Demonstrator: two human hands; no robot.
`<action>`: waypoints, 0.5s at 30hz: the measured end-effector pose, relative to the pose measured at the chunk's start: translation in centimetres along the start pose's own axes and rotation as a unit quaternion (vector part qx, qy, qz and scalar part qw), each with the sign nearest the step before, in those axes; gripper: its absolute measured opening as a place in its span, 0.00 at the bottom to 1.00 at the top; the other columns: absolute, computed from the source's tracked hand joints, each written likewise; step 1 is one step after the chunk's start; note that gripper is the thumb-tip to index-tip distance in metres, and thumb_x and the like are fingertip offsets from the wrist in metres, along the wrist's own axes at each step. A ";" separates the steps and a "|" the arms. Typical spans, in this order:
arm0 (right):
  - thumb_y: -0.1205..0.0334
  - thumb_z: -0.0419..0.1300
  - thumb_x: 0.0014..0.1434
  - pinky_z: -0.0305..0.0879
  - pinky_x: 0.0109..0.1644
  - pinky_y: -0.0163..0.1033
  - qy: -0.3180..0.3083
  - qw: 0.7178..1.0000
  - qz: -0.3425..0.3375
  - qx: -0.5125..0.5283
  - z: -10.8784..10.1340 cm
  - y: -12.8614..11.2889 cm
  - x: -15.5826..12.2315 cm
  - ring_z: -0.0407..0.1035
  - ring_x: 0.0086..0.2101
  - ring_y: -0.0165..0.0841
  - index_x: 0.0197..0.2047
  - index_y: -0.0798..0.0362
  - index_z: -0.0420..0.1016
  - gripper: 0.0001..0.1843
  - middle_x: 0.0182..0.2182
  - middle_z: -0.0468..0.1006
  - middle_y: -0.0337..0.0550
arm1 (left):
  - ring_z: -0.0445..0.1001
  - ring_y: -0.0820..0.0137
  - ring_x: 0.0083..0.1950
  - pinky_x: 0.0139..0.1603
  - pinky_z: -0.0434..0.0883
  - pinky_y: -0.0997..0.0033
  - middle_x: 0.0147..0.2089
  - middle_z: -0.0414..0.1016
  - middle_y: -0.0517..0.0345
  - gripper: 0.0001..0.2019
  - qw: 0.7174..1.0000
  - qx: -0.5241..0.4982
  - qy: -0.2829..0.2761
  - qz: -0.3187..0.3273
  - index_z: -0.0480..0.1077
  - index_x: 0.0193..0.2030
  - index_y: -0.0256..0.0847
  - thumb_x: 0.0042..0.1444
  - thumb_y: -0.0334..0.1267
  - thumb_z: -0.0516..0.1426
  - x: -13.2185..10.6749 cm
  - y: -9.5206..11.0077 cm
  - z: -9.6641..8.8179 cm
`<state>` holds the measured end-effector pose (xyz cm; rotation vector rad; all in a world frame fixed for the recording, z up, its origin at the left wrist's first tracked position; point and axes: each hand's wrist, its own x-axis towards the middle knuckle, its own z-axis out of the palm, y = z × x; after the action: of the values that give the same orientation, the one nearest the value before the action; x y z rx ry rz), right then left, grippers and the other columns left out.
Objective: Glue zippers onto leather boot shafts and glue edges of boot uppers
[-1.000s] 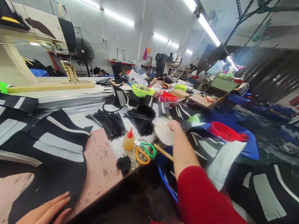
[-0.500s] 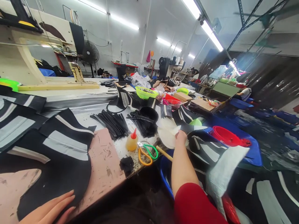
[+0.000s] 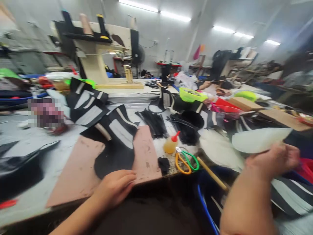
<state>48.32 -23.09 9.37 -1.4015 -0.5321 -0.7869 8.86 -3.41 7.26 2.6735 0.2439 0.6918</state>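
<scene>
My left hand (image 3: pixel 119 184) lies with its fingers stretched out on the lower edge of a black cut piece with pale strips (image 3: pixel 116 156). That piece rests on a pink board (image 3: pixel 146 153) at the table's front. Off to the right, my right hand (image 3: pixel 275 160) is closed on a thin white sheet piece with a curved edge (image 3: pixel 260 138), held up off the table. Below and left of it is a stack of cream-white pieces (image 3: pixel 220 148). Scissors with orange and green handles (image 3: pixel 187 161) lie between my hands, beside a red-tipped glue bottle (image 3: pixel 171 143).
A wooden handle (image 3: pixel 212 173) juts over the table's front edge, above a blue-rimmed tub (image 3: pixel 204 205). Black strips (image 3: pixel 151 122) lie in bundles behind the bottle. A sewing machine (image 3: pixel 94 62) stands at the back left, and a yellow-green basket (image 3: pixel 192 94) at the back.
My view has swung left. My right hand has lifted the white piece away from the cream-white stack. My left hand stays on the black piece.
</scene>
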 end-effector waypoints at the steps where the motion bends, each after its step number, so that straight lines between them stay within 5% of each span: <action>1: 0.61 0.51 0.58 0.62 0.36 0.40 0.024 0.999 -0.033 0.009 0.6 -2.2 -1.8 0.67 0.29 0.31 0.28 0.52 0.63 0.08 0.25 0.67 0.37 | 0.76 0.69 0.38 0.40 0.72 0.76 0.37 0.78 0.53 0.10 0.998 -0.055 -0.029 -0.012 0.74 0.38 0.41 0.55 0.33 0.52 0.8 1.1 0.1; 2: 0.64 0.56 0.54 0.63 0.35 0.39 0.015 0.992 -0.124 -0.027 1.1 -4.7 -4.0 0.67 0.28 0.31 0.25 0.52 0.63 0.07 0.23 0.68 0.37 | 0.76 0.69 0.38 0.39 0.72 0.76 0.37 0.78 0.52 0.10 0.991 -0.122 -0.045 -0.019 0.74 0.38 0.40 0.55 0.35 0.52 1.6 2.1 0.3; 4: 0.70 0.59 0.50 0.64 0.32 0.36 -0.137 0.943 -0.297 -0.061 2.0 -9.8 -9.0 0.68 0.26 0.30 0.28 0.52 0.67 0.05 0.25 0.73 0.40 | 0.75 0.69 0.37 0.39 0.72 0.74 0.39 0.77 0.50 0.11 0.960 -0.255 -0.068 -0.092 0.72 0.41 0.39 0.55 0.39 0.52 2.8 3.7 0.9; 6: 0.71 0.59 0.51 0.67 0.31 0.35 -0.284 0.887 -0.361 0.031 2.7 -14.0 -13.4 0.70 0.27 0.31 0.34 0.52 0.70 0.06 0.28 0.76 0.42 | 0.74 0.68 0.39 0.41 0.71 0.71 0.41 0.76 0.50 0.14 0.907 -0.385 -0.036 -0.167 0.70 0.44 0.38 0.55 0.43 0.53 3.4 4.9 1.5; 8: 0.73 0.57 0.53 0.70 0.34 0.37 -0.360 0.867 -0.327 0.108 3.2 -16.4 -16.4 0.72 0.30 0.32 0.39 0.53 0.71 0.10 0.31 0.77 0.46 | 0.72 0.66 0.42 0.44 0.70 0.69 0.41 0.75 0.52 0.15 0.860 -0.466 0.022 -0.208 0.69 0.44 0.37 0.55 0.45 0.53 3.3 5.4 1.9; 10: 0.73 0.55 0.54 0.71 0.37 0.40 -0.411 0.864 -0.249 0.150 3.4 -17.1 -17.7 0.72 0.34 0.35 0.42 0.53 0.72 0.12 0.35 0.77 0.48 | 0.71 0.66 0.43 0.45 0.68 0.69 0.39 0.74 0.53 0.14 0.842 -0.487 0.060 -0.222 0.69 0.41 0.37 0.55 0.46 0.53 2.7 5.4 2.1; 15: 0.68 0.58 0.54 0.72 0.34 0.37 -0.475 0.857 -0.062 0.192 3.2 -17.3 -17.2 0.73 0.33 0.34 0.35 0.52 0.74 0.05 0.32 0.77 0.46 | 0.70 0.70 0.36 0.40 0.67 0.73 0.34 0.73 0.55 0.13 0.885 -0.428 0.027 -0.181 0.70 0.37 0.36 0.57 0.43 0.51 0.9 4.5 1.0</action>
<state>24.52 -16.84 8.31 -1.3113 -1.4695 0.0003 10.50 -7.60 8.58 1.7038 0.3420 0.5698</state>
